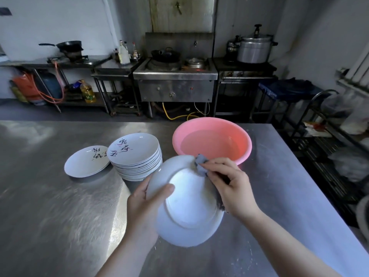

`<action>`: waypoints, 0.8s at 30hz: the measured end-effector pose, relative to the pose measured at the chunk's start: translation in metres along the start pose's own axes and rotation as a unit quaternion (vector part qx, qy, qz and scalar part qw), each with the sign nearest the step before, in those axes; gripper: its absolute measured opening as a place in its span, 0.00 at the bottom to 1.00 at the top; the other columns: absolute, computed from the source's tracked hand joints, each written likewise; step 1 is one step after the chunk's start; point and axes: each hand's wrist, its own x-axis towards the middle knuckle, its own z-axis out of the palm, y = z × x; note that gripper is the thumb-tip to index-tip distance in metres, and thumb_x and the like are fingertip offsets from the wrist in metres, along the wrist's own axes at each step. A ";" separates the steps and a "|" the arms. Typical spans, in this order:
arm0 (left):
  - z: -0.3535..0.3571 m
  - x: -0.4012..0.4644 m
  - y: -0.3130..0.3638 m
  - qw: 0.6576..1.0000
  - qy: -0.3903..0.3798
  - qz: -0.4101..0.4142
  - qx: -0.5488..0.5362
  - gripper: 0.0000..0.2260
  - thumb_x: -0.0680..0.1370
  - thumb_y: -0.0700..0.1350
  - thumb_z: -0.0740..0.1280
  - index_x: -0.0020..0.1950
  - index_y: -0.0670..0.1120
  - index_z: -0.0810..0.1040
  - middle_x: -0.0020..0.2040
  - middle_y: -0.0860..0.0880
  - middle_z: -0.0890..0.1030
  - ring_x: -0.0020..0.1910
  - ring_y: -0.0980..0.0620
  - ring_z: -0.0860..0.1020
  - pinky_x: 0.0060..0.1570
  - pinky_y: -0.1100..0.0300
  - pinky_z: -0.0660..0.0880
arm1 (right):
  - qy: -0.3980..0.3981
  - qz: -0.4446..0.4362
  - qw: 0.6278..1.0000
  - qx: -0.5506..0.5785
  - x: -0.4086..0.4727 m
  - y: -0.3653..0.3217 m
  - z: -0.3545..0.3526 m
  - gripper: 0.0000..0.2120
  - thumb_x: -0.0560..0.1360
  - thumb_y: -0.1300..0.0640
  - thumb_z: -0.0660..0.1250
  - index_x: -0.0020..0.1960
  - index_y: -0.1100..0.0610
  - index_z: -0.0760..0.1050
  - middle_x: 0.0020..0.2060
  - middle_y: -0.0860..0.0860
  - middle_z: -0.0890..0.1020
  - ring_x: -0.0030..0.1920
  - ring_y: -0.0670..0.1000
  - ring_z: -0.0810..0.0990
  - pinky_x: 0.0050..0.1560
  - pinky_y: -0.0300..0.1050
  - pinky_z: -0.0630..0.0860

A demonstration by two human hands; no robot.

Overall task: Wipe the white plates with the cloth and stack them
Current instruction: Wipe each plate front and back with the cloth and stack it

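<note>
Your left hand (146, 204) grips a plate (187, 204) bottom-up near you, while your right hand (229, 184) pinches the cloth (201, 163) against its far rim. A tall stack (135, 156) and a low pile (85, 162) sit at far left; which is wiped, I can't tell.

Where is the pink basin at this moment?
In the head view the pink basin stands on the steel table, right of centre near the far edge, just right of the tall plate stack and right behind the right hand.
</note>
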 end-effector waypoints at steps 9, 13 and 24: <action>0.037 -0.007 0.000 0.980 0.079 -0.091 -0.156 0.17 0.72 0.38 0.70 0.61 0.40 0.80 0.54 0.38 0.84 0.50 0.41 0.83 0.50 0.48 0.80 | 0.138 -0.101 0.978 -0.121 -0.046 -0.008 0.036 0.12 0.76 0.60 0.64 0.53 0.50 0.82 0.51 0.44 0.80 0.50 0.47 0.75 0.53 0.34 0.70; 0.049 -0.015 -0.003 0.971 0.086 -0.116 -0.190 0.16 0.74 0.38 0.68 0.62 0.38 0.79 0.56 0.36 0.83 0.55 0.37 0.81 0.56 0.45 0.78 | 0.146 -0.133 0.969 -0.149 -0.048 0.005 0.036 0.13 0.76 0.59 0.61 0.54 0.55 0.83 0.50 0.49 0.80 0.49 0.49 0.74 0.50 0.43 0.73; 0.054 -0.016 0.005 0.954 0.084 -0.135 -0.255 0.17 0.77 0.41 0.66 0.65 0.40 0.78 0.55 0.39 0.84 0.45 0.45 0.84 0.38 0.56 0.82 | 0.147 -0.132 0.971 -0.134 -0.047 -0.004 0.043 0.11 0.74 0.63 0.67 0.53 0.54 0.84 0.50 0.48 0.78 0.49 0.49 0.74 0.50 0.42 0.73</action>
